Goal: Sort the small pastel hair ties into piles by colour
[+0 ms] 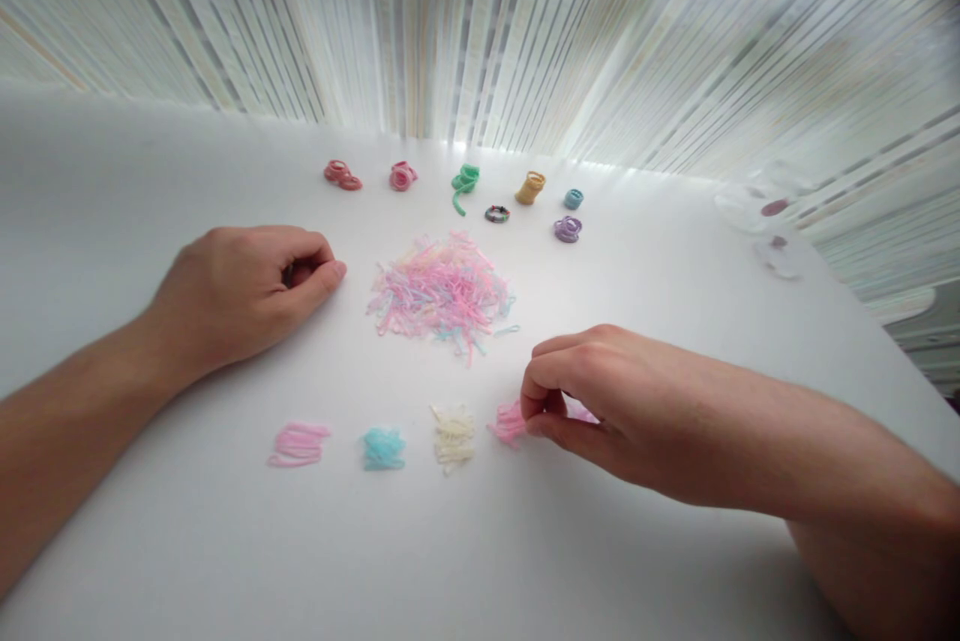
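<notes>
Right hand (600,401) rests on the near tabletop (150,171), fingers (541,383) pinched together at a small pink clump (510,421) of thin, soft-looking strands; whether a strand sits between the fingertips cannot be told. To its left in a row lie cream clump (454,436), blue clump (383,448) and pale pink clump (298,444), with the loose mixed pastel pile (441,296) beyond and left hand (247,291) curled in a loose fist beside it, holding nothing visible. Farther back sit coloured bands (465,179) in small stacks on the smooth white surface, clear glassware (765,211) at right, striped curtain (525,21) behind.
</notes>
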Available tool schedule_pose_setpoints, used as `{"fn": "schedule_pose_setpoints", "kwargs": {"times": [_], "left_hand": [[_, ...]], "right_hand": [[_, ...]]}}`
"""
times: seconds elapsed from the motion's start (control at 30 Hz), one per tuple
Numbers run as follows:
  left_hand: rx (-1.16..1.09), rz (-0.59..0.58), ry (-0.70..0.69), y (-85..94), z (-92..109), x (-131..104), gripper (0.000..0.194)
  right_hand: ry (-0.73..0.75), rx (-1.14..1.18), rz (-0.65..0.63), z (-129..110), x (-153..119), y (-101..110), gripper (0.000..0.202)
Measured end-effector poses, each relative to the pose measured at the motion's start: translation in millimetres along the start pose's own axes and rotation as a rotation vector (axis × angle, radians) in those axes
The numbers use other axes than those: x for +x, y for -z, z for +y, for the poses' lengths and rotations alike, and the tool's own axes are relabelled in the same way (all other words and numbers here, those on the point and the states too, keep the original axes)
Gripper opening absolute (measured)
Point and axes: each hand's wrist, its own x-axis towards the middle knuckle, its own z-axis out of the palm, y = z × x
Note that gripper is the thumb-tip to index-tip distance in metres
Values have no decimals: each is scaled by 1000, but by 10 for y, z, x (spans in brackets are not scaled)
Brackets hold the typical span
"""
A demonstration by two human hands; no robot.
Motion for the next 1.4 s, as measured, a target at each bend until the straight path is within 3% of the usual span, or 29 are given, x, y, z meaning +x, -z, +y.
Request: {"fn": "schedule_pose_setpoints", "kwargs": {"times": [0.33, 0.57, 0.93, 1.4], "left_hand": [[4, -4, 2, 19, 16, 1, 37], [6, -15, 8, 11, 9, 6, 38], [-9, -23, 2, 19, 24, 5, 38], [-17, -45, 4, 43, 31, -14, 36]], "right_hand": [[10, 26, 63, 86, -84, 94, 14], [-70, 50, 237, 399, 92, 259, 28], [-71, 442, 325, 760, 385, 109, 26], [-8, 287, 216, 728, 359, 96, 18]]}}
